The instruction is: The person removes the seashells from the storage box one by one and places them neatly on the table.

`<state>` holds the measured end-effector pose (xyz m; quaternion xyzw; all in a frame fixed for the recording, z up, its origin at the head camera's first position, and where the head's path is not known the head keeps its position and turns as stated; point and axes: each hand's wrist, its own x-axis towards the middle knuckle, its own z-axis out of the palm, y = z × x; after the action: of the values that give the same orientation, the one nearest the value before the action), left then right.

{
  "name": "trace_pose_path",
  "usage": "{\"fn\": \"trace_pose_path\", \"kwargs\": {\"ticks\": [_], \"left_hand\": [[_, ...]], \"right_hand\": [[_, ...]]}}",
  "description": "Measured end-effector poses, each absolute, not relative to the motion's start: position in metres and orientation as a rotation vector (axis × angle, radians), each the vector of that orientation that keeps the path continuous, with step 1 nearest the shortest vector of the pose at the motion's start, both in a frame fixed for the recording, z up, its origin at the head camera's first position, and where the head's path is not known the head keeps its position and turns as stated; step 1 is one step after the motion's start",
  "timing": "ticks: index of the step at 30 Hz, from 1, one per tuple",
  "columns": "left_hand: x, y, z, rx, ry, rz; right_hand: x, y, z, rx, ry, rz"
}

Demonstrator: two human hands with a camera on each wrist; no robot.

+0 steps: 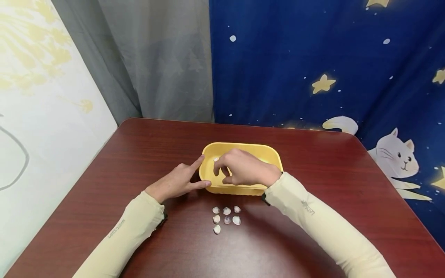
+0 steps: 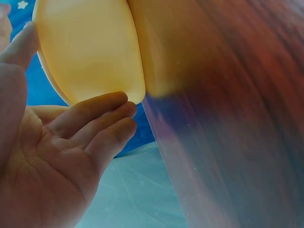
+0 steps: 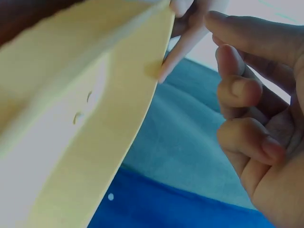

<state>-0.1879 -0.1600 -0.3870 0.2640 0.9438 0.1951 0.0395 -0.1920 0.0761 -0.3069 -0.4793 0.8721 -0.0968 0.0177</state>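
Note:
A yellow plastic tub [image 1: 243, 145] stands on the table. My left hand [image 1: 177, 179] rests against its left end, thumb and index finger spread along the rim and the other fingers straight against the outer wall in the left wrist view. My right hand [image 1: 243, 168] hangs over the tub with loosely bent fingers; nothing shows between thumb and fingertips in the right wrist view. Inside the tub lie small shells, one a pale shell [image 1: 216, 159] near the left end, another a shell [image 3: 78, 118] on the bottom. The right hand covers part of the inside.
In front of the tub, several small clam shells [image 1: 226, 211] lie in short rows on the dark red wooden table [image 1: 167, 139]. Behind the table hang a grey curtain [image 1: 163, 58] and a blue star-patterned curtain [image 1: 278, 65]. A white patterned panel [image 1: 45, 96] borders the left side.

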Motion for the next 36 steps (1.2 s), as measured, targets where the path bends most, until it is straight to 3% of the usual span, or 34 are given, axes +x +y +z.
{"fn": "trace_pose_path", "kwargs": {"ticks": [9,19,36], "left_hand": [[-0.188,-0.159,-0.387,0.797,2.862,0.599],[-0.187,-0.161,-0.388,0.789,2.866,0.619],[-0.187,-0.162,-0.39,0.807,2.878,0.623]], "right_hand": [[-0.231,0.073,-0.309,-1.324,2.725,-0.271],[-0.269,0.057,-0.342,-1.119,2.734,-0.248],[-0.281,0.026,-0.374,-0.891,3.004,0.015]]}}
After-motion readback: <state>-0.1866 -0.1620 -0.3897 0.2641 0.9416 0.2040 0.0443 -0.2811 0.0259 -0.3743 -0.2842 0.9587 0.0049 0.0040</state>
